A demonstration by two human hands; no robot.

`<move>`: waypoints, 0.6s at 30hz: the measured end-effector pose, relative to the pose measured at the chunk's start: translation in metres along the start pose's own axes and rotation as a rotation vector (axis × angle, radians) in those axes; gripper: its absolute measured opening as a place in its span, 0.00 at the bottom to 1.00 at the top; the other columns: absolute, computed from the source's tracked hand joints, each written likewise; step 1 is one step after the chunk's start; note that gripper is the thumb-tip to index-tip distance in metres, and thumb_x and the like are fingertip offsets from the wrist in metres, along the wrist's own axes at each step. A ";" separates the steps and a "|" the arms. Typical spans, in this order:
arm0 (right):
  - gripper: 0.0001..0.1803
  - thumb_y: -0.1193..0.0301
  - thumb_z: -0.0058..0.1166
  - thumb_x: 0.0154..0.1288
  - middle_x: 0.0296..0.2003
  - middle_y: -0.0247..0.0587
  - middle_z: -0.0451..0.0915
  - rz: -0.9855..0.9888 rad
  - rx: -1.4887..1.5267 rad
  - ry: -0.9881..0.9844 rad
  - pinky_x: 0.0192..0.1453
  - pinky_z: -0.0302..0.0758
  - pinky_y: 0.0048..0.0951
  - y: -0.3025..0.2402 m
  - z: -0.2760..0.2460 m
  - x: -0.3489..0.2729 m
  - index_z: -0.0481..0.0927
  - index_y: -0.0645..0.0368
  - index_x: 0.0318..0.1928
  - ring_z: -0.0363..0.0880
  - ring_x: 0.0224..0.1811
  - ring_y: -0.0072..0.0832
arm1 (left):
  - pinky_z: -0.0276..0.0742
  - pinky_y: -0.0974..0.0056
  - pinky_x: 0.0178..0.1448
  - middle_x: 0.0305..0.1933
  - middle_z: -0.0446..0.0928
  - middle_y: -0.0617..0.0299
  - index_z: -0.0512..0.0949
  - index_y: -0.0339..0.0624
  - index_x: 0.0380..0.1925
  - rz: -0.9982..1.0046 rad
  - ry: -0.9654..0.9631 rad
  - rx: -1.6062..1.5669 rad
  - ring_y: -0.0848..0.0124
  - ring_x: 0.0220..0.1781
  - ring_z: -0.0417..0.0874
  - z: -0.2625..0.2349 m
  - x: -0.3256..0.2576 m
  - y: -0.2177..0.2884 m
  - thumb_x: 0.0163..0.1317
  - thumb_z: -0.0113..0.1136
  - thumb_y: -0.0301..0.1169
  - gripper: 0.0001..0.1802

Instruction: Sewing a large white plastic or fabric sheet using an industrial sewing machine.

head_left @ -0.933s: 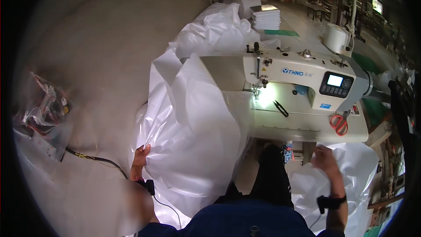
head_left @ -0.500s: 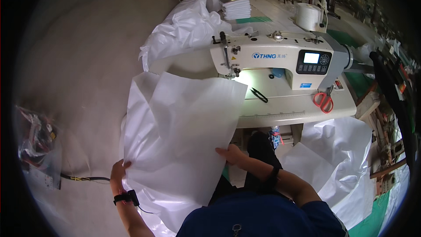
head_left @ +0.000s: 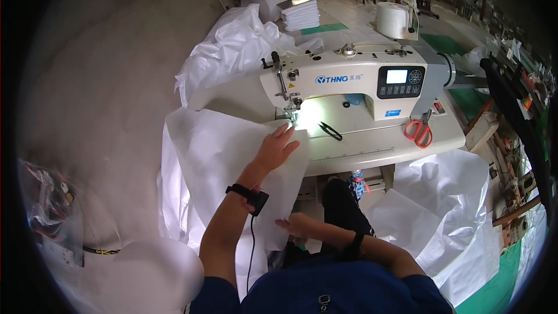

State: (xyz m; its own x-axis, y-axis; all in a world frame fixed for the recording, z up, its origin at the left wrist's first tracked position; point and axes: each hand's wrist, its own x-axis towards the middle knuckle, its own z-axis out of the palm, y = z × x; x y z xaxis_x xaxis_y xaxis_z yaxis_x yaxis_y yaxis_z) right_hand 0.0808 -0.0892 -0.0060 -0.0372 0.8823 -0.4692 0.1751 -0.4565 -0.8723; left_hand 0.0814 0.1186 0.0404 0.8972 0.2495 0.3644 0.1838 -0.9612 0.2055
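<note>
The left hand (head_left: 273,148) lies palm down on the white sheet (head_left: 212,145), gripping nothing, its fingers spread and their tips just short of the foot (head_left: 293,117) of the machine (head_left: 349,75). The right hand (head_left: 296,225), nearer the body and a little to the right of the left one, seems to pinch the near right edge of the sheet between thumb and fingers, though the grip is partly hidden.

The sheet spreads under the left hand and out to its left, and hangs down toward the body past the right hand. Its far edge runs close to the foot; whether it lies beneath the foot cannot be told. A bright light shines just beyond and right of the left fingertips.

The machine stands on the table (head_left: 372,160), ahead of both hands and reaching off to their right. Black snips (head_left: 331,131) lie on the table near the left hand, to its right, and red-handled scissors (head_left: 419,132) lie farther right. Well ahead of the hands are a crumpled white heap (head_left: 235,43), a roll (head_left: 266,1), a folded stack (head_left: 300,14) and, more to the right, a spool (head_left: 392,20). Another white cloth (head_left: 444,197) hangs right of the right hand. A clear bag (head_left: 52,215) sits well left of both hands.
</note>
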 end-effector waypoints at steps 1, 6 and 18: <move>0.32 0.53 0.32 0.69 0.20 0.49 0.78 0.061 -0.106 -0.030 0.22 0.77 0.34 -0.002 -0.003 -0.009 0.76 0.73 0.32 0.80 0.17 0.35 | 0.57 0.44 0.63 0.64 0.62 0.52 0.65 0.44 0.58 -0.057 0.015 0.158 0.54 0.65 0.62 0.017 0.000 -0.009 0.62 0.48 0.46 0.27; 0.29 0.55 0.34 0.69 0.15 0.45 0.77 0.064 -0.302 0.063 0.28 0.78 0.35 0.014 -0.021 -0.012 0.78 0.68 0.29 0.79 0.17 0.36 | 0.47 0.38 0.66 0.68 0.57 0.59 0.60 0.50 0.63 -0.395 0.021 0.385 0.57 0.70 0.54 0.023 -0.030 -0.054 0.63 0.44 0.51 0.30; 0.21 0.61 0.42 0.66 0.14 0.46 0.74 -0.208 -0.047 0.274 0.28 0.76 0.35 -0.003 -0.040 0.014 0.77 0.66 0.25 0.77 0.15 0.35 | 0.42 0.36 0.67 0.66 0.60 0.61 0.63 0.52 0.61 -0.327 -0.276 0.304 0.55 0.70 0.52 -0.002 0.037 -0.044 0.60 0.45 0.57 0.34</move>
State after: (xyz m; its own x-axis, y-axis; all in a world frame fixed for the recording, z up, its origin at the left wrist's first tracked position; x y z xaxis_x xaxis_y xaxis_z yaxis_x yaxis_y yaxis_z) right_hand 0.1189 -0.0710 -0.0040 0.1881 0.9567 -0.2223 0.2366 -0.2638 -0.9351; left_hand 0.1062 0.1702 0.0466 0.8381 0.5417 0.0639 0.5438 -0.8390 -0.0190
